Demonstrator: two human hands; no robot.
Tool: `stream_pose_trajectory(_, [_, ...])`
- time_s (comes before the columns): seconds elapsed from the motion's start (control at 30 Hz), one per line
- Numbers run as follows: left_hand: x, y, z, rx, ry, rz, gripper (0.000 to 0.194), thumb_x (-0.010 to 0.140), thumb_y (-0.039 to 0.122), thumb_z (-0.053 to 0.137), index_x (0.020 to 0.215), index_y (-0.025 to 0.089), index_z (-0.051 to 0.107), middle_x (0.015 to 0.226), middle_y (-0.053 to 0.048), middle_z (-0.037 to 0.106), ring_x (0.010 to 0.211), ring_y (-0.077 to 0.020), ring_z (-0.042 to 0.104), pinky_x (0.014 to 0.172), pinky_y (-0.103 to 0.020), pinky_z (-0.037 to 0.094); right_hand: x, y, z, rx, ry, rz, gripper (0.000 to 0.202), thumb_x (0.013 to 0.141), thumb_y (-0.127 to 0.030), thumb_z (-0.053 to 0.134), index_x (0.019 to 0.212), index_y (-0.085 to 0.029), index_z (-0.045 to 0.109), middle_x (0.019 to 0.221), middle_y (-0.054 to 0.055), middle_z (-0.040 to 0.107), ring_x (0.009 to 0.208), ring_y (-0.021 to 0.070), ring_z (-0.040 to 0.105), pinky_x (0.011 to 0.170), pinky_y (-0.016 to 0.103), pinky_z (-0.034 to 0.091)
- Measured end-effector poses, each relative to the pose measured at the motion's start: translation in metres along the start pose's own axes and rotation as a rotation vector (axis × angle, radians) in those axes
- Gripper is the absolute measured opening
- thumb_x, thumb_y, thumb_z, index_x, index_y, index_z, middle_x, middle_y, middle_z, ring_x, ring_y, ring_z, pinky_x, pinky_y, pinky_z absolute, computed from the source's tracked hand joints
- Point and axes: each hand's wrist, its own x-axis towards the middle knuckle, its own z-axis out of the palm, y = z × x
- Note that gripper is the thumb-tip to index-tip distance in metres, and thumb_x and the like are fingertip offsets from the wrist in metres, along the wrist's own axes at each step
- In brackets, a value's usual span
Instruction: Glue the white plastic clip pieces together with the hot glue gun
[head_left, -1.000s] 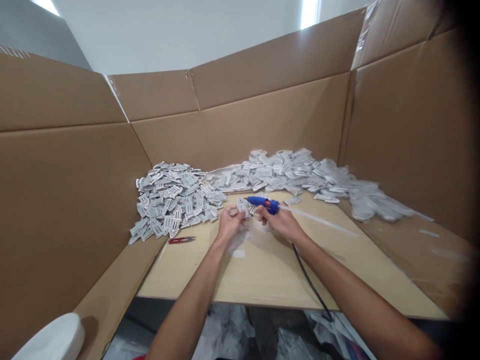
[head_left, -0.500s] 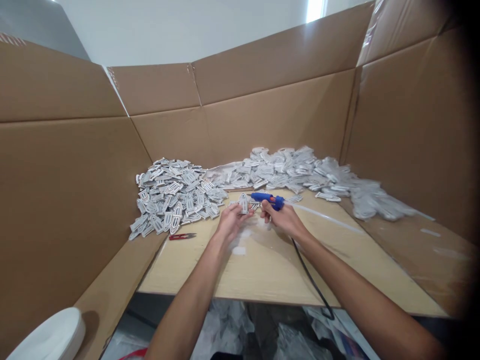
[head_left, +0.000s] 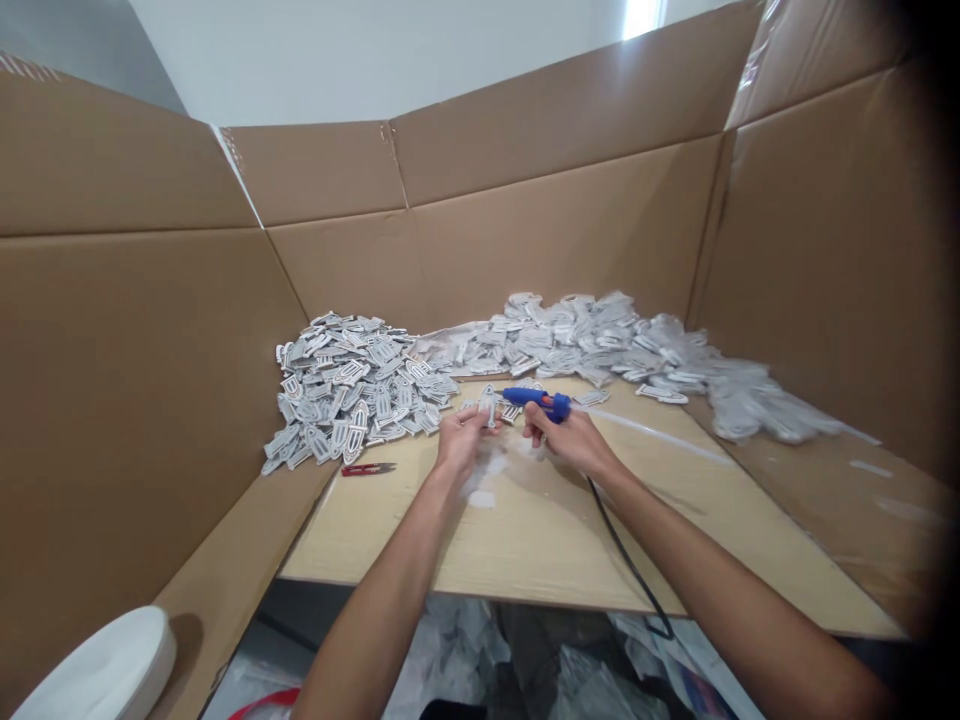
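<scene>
A small grey-and-white flat piece [head_left: 489, 404] stands upright between the fingers of my left hand [head_left: 461, 440]. My right hand [head_left: 561, 430] is wrapped round a blue glue gun [head_left: 536, 402], whose tip points left at the piece. The gun's black cord [head_left: 622, 550] runs down over the table's front edge. Just behind my hands lie a few more such pieces, partly hidden. To the left is a big heap of loose grey-and-white pieces [head_left: 360, 385], with red snips [head_left: 368, 469] in front of it.
Clear-wrapped pieces [head_left: 585, 335] are piled along the back and right of the wooden table [head_left: 570, 560]. Cardboard walls [head_left: 555, 230] surround it. A white round object [head_left: 97, 668] is at the lower left. Plastic bags [head_left: 450, 650] lie below the front edge.
The piece in my left hand has turned and now looks narrower. My right hand keeps the glue gun in nearly the same place. The view has shifted slightly.
</scene>
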Motion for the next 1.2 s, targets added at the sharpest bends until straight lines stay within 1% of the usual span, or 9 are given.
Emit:
stream_pose_trajectory(0.17, [-0.003, 0.004, 0.005, -0.024, 0.017, -0.042, 0.014, 0.065, 0.016, 0.077, 0.078, 0.009, 0.077, 0.086, -0.012, 0.076, 0.08, -0.0189, 0.071, 0.082, -0.031, 0.057, -0.003, -0.004, 0.001, -0.025, -0.028, -0.045, 0.057, 0.091, -0.07, 0.051, 0.07, -0.02, 0.068, 0.065, 0.003, 0.069, 0.059, 0.0152, 0.061, 0.06, 0.027, 0.045])
stream_pose_trajectory(0.33, [-0.003, 0.007, 0.01, -0.18, -0.034, -0.047, 0.007, 0.066, 0.011, 0.07, 0.072, 0.01, 0.074, 0.087, -0.013, 0.077, 0.094, -0.0245, 0.074, 0.095, -0.037, 0.056, 0.0, 0.003, 0.003, 0.011, -0.009, -0.031, 0.056, 0.09, -0.071, 0.051, 0.072, -0.021, 0.068, 0.071, 0.004, 0.071, 0.062, 0.0163, 0.063, 0.063, 0.028, 0.047])
stream_pose_trajectory(0.5, [-0.005, 0.008, 0.01, -0.237, -0.082, -0.052, 0.004, 0.065, 0.007, 0.069, 0.066, 0.011, 0.07, 0.083, -0.011, 0.077, 0.095, -0.0231, 0.074, 0.103, -0.039, 0.054, 0.002, 0.005, 0.002, 0.015, 0.019, 0.002, 0.062, 0.091, -0.075, 0.046, 0.073, -0.02, 0.07, 0.069, 0.005, 0.07, 0.064, 0.0179, 0.063, 0.062, 0.029, 0.046])
stream_pose_trajectory(0.6, [-0.007, 0.009, 0.01, -0.202, -0.106, -0.071, 0.004, 0.065, 0.008, 0.072, 0.066, 0.01, 0.07, 0.083, -0.011, 0.077, 0.094, -0.0243, 0.075, 0.105, -0.042, 0.053, 0.002, 0.003, 0.002, -0.025, 0.129, 0.001, 0.06, 0.09, -0.074, 0.047, 0.075, -0.02, 0.07, 0.072, 0.006, 0.072, 0.066, 0.02, 0.064, 0.064, 0.03, 0.045])
stream_pose_trajectory(0.67, [-0.009, 0.009, 0.01, -0.165, -0.137, -0.078, 0.007, 0.065, 0.012, 0.077, 0.07, 0.01, 0.071, 0.084, -0.012, 0.077, 0.095, -0.0262, 0.075, 0.105, -0.043, 0.053, 0.003, 0.005, 0.005, -0.047, 0.242, -0.036, 0.053, 0.088, -0.069, 0.055, 0.08, -0.019, 0.071, 0.078, 0.007, 0.074, 0.071, 0.0218, 0.065, 0.067, 0.031, 0.046])
stream_pose_trajectory(0.73, [-0.011, 0.008, 0.011, -0.127, -0.186, -0.081, 0.013, 0.066, 0.016, 0.08, 0.075, 0.01, 0.073, 0.088, -0.014, 0.078, 0.096, -0.0276, 0.075, 0.104, -0.044, 0.053, 0.005, 0.008, 0.008, -0.013, 0.285, -0.094, 0.043, 0.083, -0.061, 0.066, 0.087, -0.018, 0.072, 0.085, 0.008, 0.075, 0.078, 0.0227, 0.067, 0.073, 0.032, 0.048])
stream_pose_trajectory(0.9, [-0.014, 0.005, 0.014, -0.018, -0.252, -0.079, 0.02, 0.066, 0.02, 0.08, 0.082, 0.009, 0.076, 0.095, -0.015, 0.078, 0.092, -0.0266, 0.076, 0.1, -0.044, 0.055, 0.011, 0.015, 0.012, 0.081, 0.175, -0.114, 0.024, 0.078, -0.041, 0.07, 0.084, -0.017, 0.072, 0.085, 0.008, 0.076, 0.079, 0.0223, 0.068, 0.077, 0.033, 0.05])
stream_pose_trajectory(1.07, [-0.015, 0.005, 0.016, 0.084, -0.178, -0.027, 0.013, 0.069, 0.021, 0.076, 0.076, 0.01, 0.073, 0.086, -0.012, 0.078, 0.082, -0.0234, 0.076, 0.093, -0.04, 0.058, 0.009, 0.011, 0.01, 0.157, 0.075, -0.135, 0.019, 0.073, -0.032, 0.07, 0.084, -0.017, 0.073, 0.087, 0.007, 0.076, 0.082, 0.0226, 0.069, 0.079, 0.033, 0.052])
stream_pose_trajectory(1.2, [-0.016, 0.003, 0.018, 0.147, -0.203, -0.009, 0.016, 0.073, 0.024, 0.075, 0.082, 0.011, 0.074, 0.087, -0.011, 0.078, 0.079, -0.0223, 0.076, 0.087, -0.038, 0.06, 0.01, 0.013, 0.011, 0.176, 0.061, -0.127, 0.016, 0.071, -0.03, 0.067, 0.08, -0.017, 0.07, 0.083, 0.007, 0.075, 0.076, 0.0208, 0.067, 0.072, 0.03, 0.05])
